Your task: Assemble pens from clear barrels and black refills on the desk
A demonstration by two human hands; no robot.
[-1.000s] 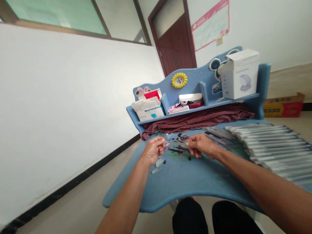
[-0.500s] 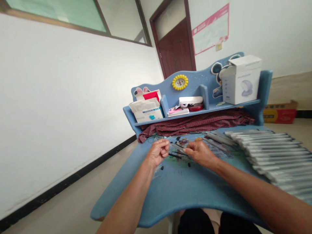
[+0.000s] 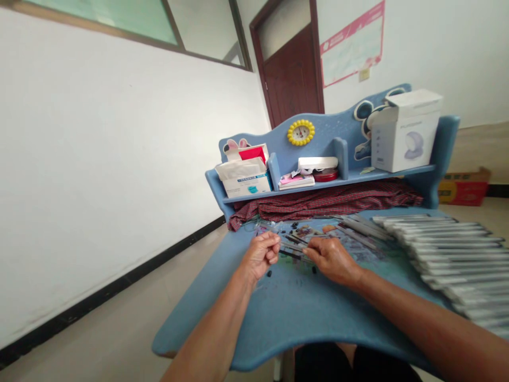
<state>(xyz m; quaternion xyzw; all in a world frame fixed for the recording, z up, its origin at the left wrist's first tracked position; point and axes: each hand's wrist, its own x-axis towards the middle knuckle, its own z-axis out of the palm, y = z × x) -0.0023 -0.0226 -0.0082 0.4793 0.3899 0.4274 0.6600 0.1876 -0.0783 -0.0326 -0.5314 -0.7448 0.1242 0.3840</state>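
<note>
My left hand is closed, its thumb and fingertips pinched around one end of a thin, translucent pen tube. At the other end, the thumb and fingers of my right hand are closed on the same tube, which spans the gap between both hands. Just under it, dark slim pen parts lie on the blue desk. A few small black caps are scattered nearby, one cap close to my left wrist and another cap below my right hand. Fingers hide the tube's ends.
A large heap of grey-white pens covers the desk's right side. More loose pen tubes lie behind my right hand. A red checked cloth runs below the shelf, which holds a mask box and a white carton.
The view has shifted slightly, so the desk and hands appear a little further right. Both hands keep their pinch on the tube, with little change between them.
</note>
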